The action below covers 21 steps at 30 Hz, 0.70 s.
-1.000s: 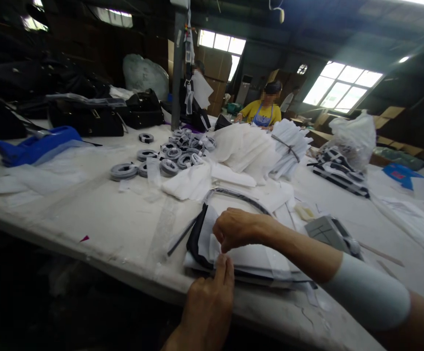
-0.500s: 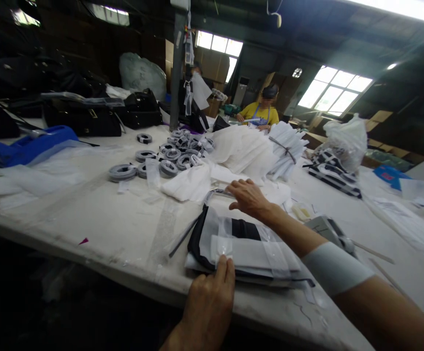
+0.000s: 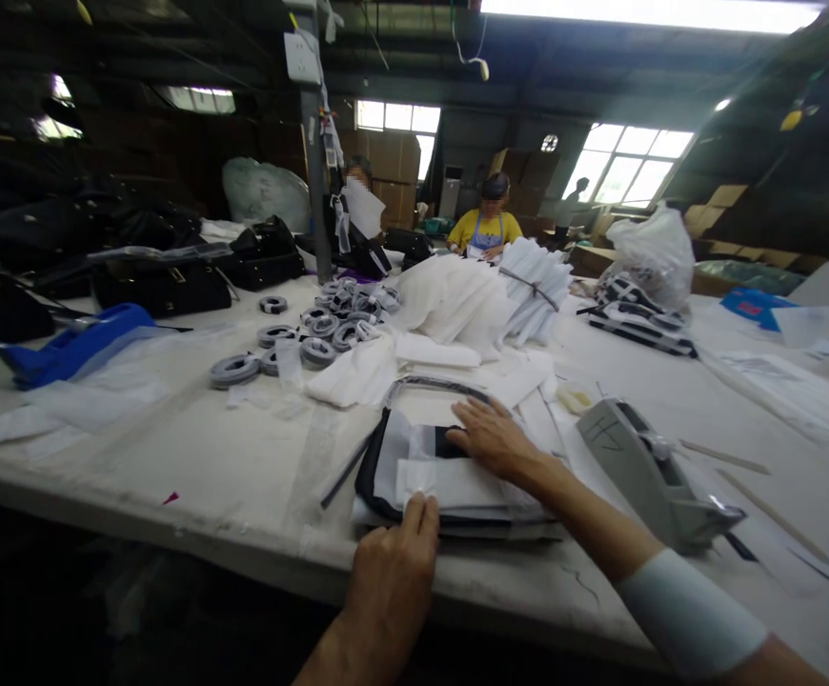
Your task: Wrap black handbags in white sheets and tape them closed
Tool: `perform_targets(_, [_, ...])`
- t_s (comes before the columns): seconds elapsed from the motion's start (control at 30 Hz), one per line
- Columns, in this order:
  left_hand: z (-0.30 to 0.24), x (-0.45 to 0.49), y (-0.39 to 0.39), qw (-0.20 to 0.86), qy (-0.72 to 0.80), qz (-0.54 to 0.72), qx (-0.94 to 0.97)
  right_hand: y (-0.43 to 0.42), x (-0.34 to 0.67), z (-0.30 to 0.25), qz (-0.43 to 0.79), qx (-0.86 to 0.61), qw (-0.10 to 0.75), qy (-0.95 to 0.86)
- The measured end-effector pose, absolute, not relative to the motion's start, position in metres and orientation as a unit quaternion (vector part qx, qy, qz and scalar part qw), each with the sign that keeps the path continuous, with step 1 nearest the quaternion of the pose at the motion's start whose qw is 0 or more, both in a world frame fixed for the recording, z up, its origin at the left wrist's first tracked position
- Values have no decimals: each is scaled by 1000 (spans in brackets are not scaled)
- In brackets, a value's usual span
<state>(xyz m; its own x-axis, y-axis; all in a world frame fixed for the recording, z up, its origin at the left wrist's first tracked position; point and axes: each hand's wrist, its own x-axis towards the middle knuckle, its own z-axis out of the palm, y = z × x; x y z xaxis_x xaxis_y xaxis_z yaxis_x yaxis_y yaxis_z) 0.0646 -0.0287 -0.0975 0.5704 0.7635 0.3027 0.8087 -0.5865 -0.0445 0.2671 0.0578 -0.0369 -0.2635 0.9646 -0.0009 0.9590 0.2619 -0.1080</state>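
A black bag lies flat near the table's front edge, wrapped in white sheets and strips of clear tape. Its plastic-covered handle arches away from me. At the bag's near edge is my left hand, index and middle fingers together on a white piece and the other fingers curled; its thumb is hidden. My right hand, open with fingers stretched, lies palm down over the bag's upper right part and hides some of it. Right of that arm stands a grey tape dispenser with black marks.
Rolled grey straps, white sheets and a tied white bundle lie beyond the bag. A blue tape dispenser and black bags are at left. Thin sticks lie at right. A person in yellow sits across the table.
My right hand has come down from above the handle onto the bag's upper part. My left hand stays at the near edge. The camera has turned, showing more of the grey dispenser.
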Motion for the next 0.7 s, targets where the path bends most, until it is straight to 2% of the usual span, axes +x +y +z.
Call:
perform_targets(0.1, [-91, 65, -28, 61, -455, -130, -879, 54, 310, -26, 25, -676, 103, -729])
perform_targets(0.3, [-71, 50, -7, -89, -441, -202, -870, -16, 380, -37, 167, -742, 266, -593])
perform_targets(0.4, [-64, 34, 14, -135, -495, -250, -821, -45, 382, -48, 230, -724, 347, -550])
perform_targets(0.53, [-55, 22, 45, -195, -593, -141, -769, -56, 369, -56, 242, -698, 433, -516])
perform_targets(0.7, [-48, 31, 70, -220, -585, -54, -779, -51, 359, -73, 202, -690, 460, -521])
